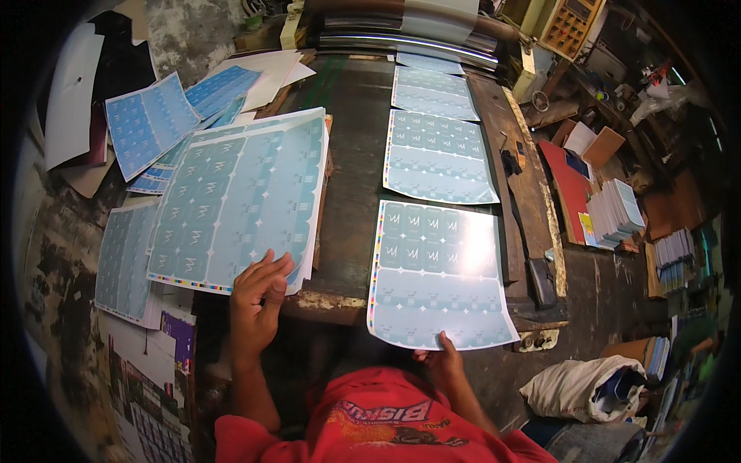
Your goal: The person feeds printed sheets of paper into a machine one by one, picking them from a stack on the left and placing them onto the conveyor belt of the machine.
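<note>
- Right hand (444, 356) is pinching the near edge of the closest printed sheet (432, 282), thumb on top, and that sheet hangs a bit past the front of the table (351, 193)
- Left hand (261, 305) is on the near edge of the big stack (231, 201), fingers loosely bent, can't tell if it's actually gripping any
- A row of sheets (438, 147) runs back toward the rollers (363, 43)
- My guess: mid-transfer between row and stack, so next move probably wants a flat two-handed carry, no creasing

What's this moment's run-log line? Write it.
left hand: at sheet stack's near corner | right hand: pinching nearest sheet's near edge | farther sheets: row toward rollers
</note>
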Motion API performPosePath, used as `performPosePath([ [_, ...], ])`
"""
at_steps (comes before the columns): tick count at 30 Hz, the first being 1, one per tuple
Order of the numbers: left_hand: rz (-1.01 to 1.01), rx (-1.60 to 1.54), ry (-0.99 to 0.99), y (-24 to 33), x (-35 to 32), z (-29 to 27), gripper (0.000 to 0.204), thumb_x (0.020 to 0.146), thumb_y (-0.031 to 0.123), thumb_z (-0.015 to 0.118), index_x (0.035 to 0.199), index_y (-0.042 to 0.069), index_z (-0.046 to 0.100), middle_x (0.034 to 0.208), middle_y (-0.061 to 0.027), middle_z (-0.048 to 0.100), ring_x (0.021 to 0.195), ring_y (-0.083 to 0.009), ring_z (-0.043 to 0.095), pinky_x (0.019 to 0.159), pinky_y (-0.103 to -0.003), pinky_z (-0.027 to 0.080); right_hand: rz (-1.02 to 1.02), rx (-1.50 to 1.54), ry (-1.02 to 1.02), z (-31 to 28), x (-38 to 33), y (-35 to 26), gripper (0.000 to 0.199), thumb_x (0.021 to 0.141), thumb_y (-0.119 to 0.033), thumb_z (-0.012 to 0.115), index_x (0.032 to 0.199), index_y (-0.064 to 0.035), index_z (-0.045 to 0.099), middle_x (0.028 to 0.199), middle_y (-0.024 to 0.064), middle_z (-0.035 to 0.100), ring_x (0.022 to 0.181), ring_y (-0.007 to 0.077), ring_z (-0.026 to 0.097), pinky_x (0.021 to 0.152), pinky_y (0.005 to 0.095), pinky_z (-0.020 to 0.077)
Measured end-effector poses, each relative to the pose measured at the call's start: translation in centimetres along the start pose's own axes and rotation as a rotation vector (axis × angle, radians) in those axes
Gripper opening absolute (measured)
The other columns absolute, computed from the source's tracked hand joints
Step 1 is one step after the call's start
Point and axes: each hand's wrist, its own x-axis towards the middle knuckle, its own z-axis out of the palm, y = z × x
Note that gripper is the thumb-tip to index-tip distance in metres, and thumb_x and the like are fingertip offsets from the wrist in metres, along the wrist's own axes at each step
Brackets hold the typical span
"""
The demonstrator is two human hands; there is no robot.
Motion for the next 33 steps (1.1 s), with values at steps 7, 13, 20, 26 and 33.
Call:
performPosePath([
  [7,-0.270,-0.236,0.163,1.4,-0.1,1.2,0.028,0.098,0.022,0.059,0.116,0.002,0.068,0.108,-0.0121,0.072,0.118,-0.0300,0.060,0.102,-0.042,0.039,-0.056,0.064,0.045,1.7,3.9,-1.9,0.063,0.098,-0.056,0.043,0.114,0.0031,0.054,0.092,0.0174,0.067,0.076,0.0256,0.063,0.083,0.0463,0.0515],
  [13,0.076,0.240,0.114,0.2,-0.4,0.8,0.028,0.097,0.024,0.060,0.115,0.003,0.068,0.110,-0.0159,0.071,0.111,-0.0228,0.064,0.098,-0.034,0.043,-0.197,0.127,0.116,3.3,4.8,-1.0,0.052,0.100,-0.050,0.044,0.129,-0.0078,0.045,0.109,0.0167,0.064,0.083,0.0223,0.063,0.081,0.0438,0.0540],
  [20,-0.235,-0.725,0.555,-1.2,-0.9,-0.2,0.028,0.100,0.023,0.055,0.107,0.000,0.069,0.108,-0.0115,0.071,0.113,-0.0222,0.061,0.108,-0.038,0.037,-0.334,0.122,0.149,5.8,3.1,-2.0,0.061,0.101,-0.041,0.044,0.153,-0.0165,0.022,0.127,0.0171,0.060,0.086,0.0226,0.064,0.080,0.0412,0.0556],
  [26,0.266,-0.040,-0.052,1.8,-2.1,-0.1,0.015,0.090,0.025,0.067,0.100,0.017,0.075,0.110,-0.0033,0.072,0.115,-0.0271,0.063,0.111,-0.053,0.028,-0.303,0.082,-0.170,6.6,1.3,-4.8,0.061,0.099,-0.043,0.050,0.143,-0.0026,0.042,0.123,0.0181,0.063,0.089,0.0205,0.066,0.082,0.0374,0.0547],
  [33,0.501,0.121,-0.444,5.7,-3.3,1.5,0.033,0.082,0.045,0.072,0.098,0.017,0.075,0.121,-0.0013,0.068,0.130,-0.0295,0.052,0.113,-0.063,0.020,-0.304,0.023,-0.218,10.4,-1.7,-7.4,0.056,0.090,-0.033,0.062,0.129,0.0037,0.047,0.107,0.0135,0.062,0.080,0.0226,0.065,0.077,0.0383,0.0542],
])
